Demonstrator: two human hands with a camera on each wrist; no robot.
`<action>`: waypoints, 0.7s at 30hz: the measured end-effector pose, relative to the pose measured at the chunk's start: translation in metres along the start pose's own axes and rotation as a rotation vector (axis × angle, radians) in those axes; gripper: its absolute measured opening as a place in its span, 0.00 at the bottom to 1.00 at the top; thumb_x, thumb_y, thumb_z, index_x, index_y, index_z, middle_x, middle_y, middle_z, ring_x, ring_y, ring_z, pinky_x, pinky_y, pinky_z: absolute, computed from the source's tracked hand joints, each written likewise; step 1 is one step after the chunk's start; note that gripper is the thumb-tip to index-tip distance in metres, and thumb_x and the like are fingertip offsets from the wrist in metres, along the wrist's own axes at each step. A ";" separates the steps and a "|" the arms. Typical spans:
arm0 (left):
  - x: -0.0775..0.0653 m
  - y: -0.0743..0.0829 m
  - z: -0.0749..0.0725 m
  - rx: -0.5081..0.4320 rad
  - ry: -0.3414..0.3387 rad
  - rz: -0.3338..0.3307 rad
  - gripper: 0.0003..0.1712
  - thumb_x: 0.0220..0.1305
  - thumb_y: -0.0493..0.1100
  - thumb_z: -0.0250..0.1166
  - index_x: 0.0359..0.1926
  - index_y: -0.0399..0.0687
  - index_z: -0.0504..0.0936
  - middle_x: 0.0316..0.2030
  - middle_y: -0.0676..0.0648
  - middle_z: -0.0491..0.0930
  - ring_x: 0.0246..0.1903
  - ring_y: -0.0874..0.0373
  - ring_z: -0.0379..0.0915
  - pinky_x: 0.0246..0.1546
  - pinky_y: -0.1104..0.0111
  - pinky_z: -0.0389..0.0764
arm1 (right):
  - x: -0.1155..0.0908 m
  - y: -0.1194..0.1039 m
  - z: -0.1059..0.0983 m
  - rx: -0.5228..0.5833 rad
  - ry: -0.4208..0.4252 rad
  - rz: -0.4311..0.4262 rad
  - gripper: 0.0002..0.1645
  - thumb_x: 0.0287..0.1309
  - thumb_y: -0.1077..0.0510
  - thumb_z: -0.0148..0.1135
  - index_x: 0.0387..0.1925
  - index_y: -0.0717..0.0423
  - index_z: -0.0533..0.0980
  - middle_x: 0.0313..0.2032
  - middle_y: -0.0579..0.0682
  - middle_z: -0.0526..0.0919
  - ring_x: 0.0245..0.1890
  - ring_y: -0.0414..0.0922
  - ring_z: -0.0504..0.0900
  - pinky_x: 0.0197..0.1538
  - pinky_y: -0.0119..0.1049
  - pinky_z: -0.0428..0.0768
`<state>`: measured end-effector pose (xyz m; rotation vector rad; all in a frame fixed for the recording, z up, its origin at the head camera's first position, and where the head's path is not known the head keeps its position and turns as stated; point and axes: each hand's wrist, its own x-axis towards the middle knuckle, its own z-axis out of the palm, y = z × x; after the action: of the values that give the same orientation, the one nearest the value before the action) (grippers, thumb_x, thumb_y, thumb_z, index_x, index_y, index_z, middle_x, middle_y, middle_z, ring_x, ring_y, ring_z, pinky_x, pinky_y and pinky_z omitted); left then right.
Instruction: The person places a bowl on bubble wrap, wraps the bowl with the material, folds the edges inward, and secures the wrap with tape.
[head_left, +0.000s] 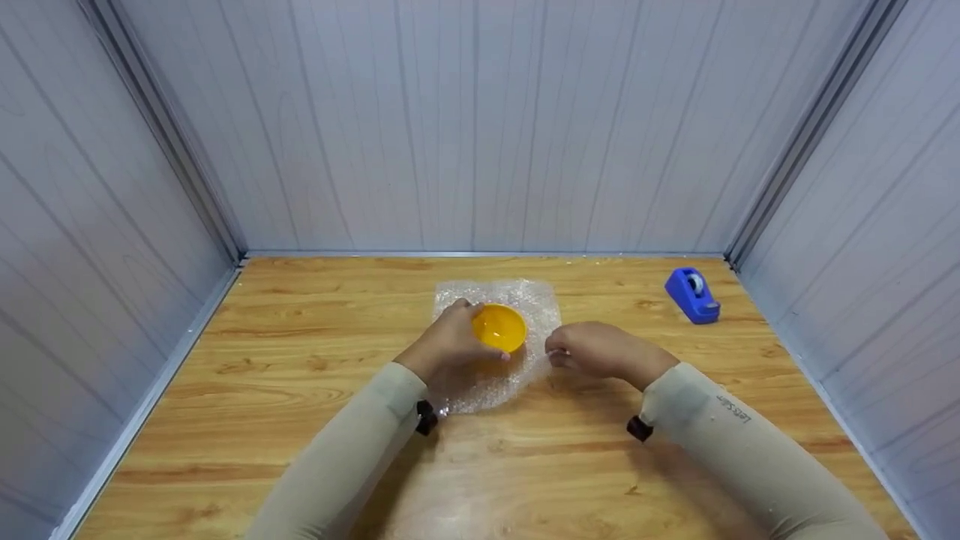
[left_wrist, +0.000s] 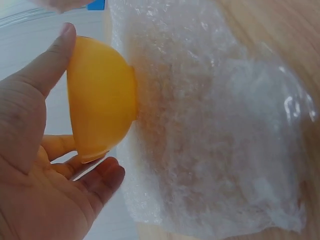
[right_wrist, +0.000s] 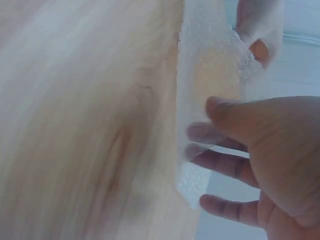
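Note:
A yellow bowl [head_left: 500, 328] stands upright on a sheet of clear bubble wrap [head_left: 480, 394] in the head view. My left hand [head_left: 452, 337] holds the bowl from the left, thumb at the near rim and fingers at the far side. The left wrist view shows the bowl's round side [left_wrist: 100, 95] and its foot against the bubble wrap. My right hand [head_left: 596, 349] pinches the right edge of the sheet between thumb and fingers and lifts it. In the right wrist view, the raised film [right_wrist: 215, 80] partly veils the bowl and covers some fingertips.
A blue tape dispenser [head_left: 693, 296] sits at the back right of the wooden table [head_left: 315, 330]. Pale panelled walls [head_left: 472, 127] enclose the table at the back and on both sides. Each wrist carries a small black camera.

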<state>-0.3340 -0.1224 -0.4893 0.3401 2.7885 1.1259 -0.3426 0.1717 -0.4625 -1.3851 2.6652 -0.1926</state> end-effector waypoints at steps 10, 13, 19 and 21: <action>0.000 0.007 -0.006 0.092 -0.032 -0.010 0.58 0.65 0.63 0.85 0.84 0.39 0.72 0.74 0.35 0.78 0.67 0.41 0.78 0.77 0.49 0.80 | 0.015 -0.002 -0.008 0.086 0.185 0.048 0.07 0.84 0.56 0.66 0.46 0.53 0.85 0.44 0.51 0.91 0.44 0.48 0.89 0.55 0.51 0.91; 0.003 0.007 -0.007 0.073 -0.039 -0.037 0.51 0.74 0.60 0.78 0.85 0.40 0.70 0.80 0.35 0.73 0.72 0.40 0.76 0.81 0.49 0.77 | 0.021 -0.003 -0.009 0.090 0.209 0.051 0.06 0.84 0.56 0.66 0.47 0.53 0.85 0.45 0.51 0.91 0.45 0.49 0.89 0.57 0.50 0.92; 0.007 0.005 -0.012 0.020 0.015 -0.027 0.37 0.86 0.53 0.67 0.83 0.35 0.72 0.80 0.32 0.73 0.80 0.37 0.72 0.85 0.48 0.71 | 0.036 -0.005 -0.011 0.053 0.241 0.034 0.09 0.85 0.55 0.65 0.46 0.55 0.84 0.46 0.53 0.91 0.48 0.52 0.90 0.58 0.52 0.91; 0.008 0.005 -0.013 -0.002 0.032 -0.013 0.34 0.89 0.52 0.63 0.81 0.34 0.74 0.79 0.32 0.75 0.81 0.36 0.71 0.86 0.47 0.69 | 0.041 -0.005 -0.012 0.083 0.243 0.056 0.10 0.85 0.54 0.65 0.47 0.56 0.85 0.48 0.54 0.91 0.50 0.54 0.90 0.60 0.54 0.90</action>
<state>-0.3430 -0.1258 -0.4769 0.3051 2.8130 1.1414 -0.3644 0.1358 -0.4522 -1.3375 2.8471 -0.4883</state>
